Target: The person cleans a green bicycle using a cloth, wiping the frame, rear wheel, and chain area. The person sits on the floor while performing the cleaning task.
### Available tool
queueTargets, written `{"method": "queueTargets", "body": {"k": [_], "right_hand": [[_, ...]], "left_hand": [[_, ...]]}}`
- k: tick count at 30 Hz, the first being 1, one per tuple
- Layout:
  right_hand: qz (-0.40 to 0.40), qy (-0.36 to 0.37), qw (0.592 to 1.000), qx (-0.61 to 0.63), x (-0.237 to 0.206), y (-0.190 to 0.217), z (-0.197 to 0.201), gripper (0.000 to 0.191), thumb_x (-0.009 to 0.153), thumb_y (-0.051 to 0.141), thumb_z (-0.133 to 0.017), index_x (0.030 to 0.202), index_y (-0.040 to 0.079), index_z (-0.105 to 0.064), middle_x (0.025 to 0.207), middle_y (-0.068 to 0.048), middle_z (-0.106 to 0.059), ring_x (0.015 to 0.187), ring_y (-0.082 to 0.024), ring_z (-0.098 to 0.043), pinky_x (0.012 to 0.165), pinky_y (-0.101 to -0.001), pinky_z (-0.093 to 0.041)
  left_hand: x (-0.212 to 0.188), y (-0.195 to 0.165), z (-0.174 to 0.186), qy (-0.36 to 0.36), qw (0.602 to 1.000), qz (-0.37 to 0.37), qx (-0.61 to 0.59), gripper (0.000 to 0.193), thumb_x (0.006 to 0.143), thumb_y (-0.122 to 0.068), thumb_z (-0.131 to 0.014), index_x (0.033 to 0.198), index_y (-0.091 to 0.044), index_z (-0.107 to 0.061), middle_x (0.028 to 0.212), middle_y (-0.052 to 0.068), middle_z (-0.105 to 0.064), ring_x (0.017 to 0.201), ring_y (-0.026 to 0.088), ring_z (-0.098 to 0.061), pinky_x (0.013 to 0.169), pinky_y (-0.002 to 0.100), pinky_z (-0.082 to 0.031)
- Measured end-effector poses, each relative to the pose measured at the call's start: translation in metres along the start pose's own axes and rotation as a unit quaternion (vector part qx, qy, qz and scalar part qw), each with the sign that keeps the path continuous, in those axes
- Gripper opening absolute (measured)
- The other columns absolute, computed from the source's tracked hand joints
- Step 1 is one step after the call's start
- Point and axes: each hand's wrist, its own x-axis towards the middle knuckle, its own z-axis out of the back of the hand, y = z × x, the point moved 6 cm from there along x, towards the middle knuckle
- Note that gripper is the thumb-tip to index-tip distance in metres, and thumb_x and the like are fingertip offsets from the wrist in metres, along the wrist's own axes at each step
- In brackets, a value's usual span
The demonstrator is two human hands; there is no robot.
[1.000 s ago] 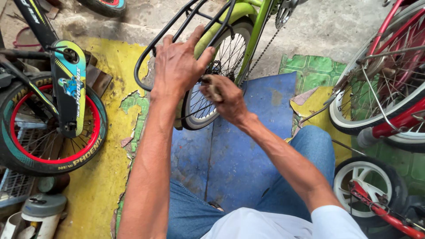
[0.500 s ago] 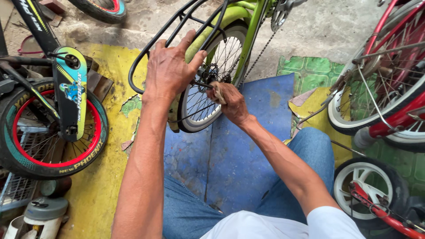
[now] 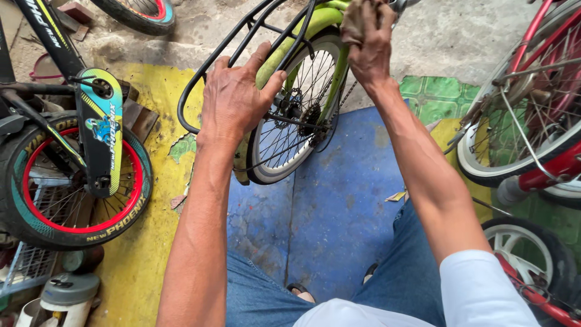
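Observation:
A lime-green bicycle stands in front of me, its rear wheel point(image 3: 299, 115) on the floor with the sprocket and chain showing. My left hand point(image 3: 237, 97) rests on the black rear carrier rack point(image 3: 209, 63), fingers spread over the rack and the green mudguard. My right hand point(image 3: 367, 36) is raised near the top edge, fingers closed around something by the green frame; what it grips is hidden. My knees in blue jeans show at the bottom.
A small black bicycle with a red-rimmed wheel point(image 3: 72, 181) stands left. A red bicycle's wheels point(image 3: 520, 121) crowd the right. Cans point(image 3: 66, 297) sit bottom left. The floor mat is blue point(image 3: 339, 206) with yellow and green patches.
My right hand has lifted from the wheel hub up to the frame near the top edge. My left hand stays on the rack. The view has moved closer.

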Motion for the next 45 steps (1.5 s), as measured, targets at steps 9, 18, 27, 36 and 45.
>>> {"method": "queueTargets", "body": {"k": [9,18,27,36,45], "right_hand": [[0.181,0.093,0.975,-0.091,-0.072,0.041,-0.012,0.037,0.110,0.001,-0.061,0.146,0.004,-0.056,0.132,-0.021,-0.047,0.112,-0.033,-0.064,0.091,-0.0395,-0.067],[0.071,0.378,0.896,-0.223,-0.144,0.046,-0.066,0.022,0.108,0.007,-0.054,0.123,-0.007,-0.063,0.098,-0.013,-0.056,0.075,-0.023,-0.061,0.064,-0.0365,-0.058],[0.067,0.095,0.977,0.180,-0.079,0.030,-0.014,0.032,0.104,0.003,-0.042,0.084,0.012,-0.067,0.091,-0.006,-0.066,0.082,-0.016,-0.068,0.070,-0.0305,-0.057],[0.068,-0.055,0.996,0.026,-0.055,0.025,-0.017,0.035,0.111,-0.001,-0.041,0.141,0.006,-0.058,0.124,-0.018,-0.064,0.095,-0.022,-0.070,0.068,-0.0299,-0.062],[-0.034,0.085,0.989,0.113,-0.117,0.019,-0.021,0.031,0.104,0.003,-0.044,0.124,0.004,-0.067,0.091,-0.014,-0.068,0.067,-0.018,-0.069,0.055,-0.0291,-0.058]], "left_hand": [[0.000,0.001,-0.001,-0.009,1.000,-0.013,0.000,0.055,0.099,-0.050,-0.061,0.147,-0.023,-0.055,0.089,0.021,-0.074,0.115,0.048,-0.055,0.097,0.056,-0.043],[0.000,0.004,-0.002,-0.003,1.000,-0.003,-0.009,0.054,0.098,-0.051,-0.062,0.146,-0.026,-0.056,0.093,0.023,-0.073,0.111,0.047,-0.057,0.094,0.056,-0.045],[0.002,0.003,-0.001,0.010,1.000,0.009,-0.004,0.054,0.098,-0.052,-0.061,0.145,-0.026,-0.056,0.086,0.020,-0.073,0.110,0.045,-0.057,0.097,0.055,-0.044],[0.004,0.004,-0.006,0.034,0.999,0.031,0.000,0.057,0.099,-0.055,-0.058,0.149,-0.028,-0.051,0.085,0.020,-0.074,0.123,0.048,-0.051,0.101,0.056,-0.041],[0.003,-0.001,-0.001,0.021,1.000,0.022,0.005,0.057,0.099,-0.055,-0.059,0.148,-0.027,-0.055,0.098,0.024,-0.072,0.117,0.048,-0.055,0.098,0.057,-0.043]]}}
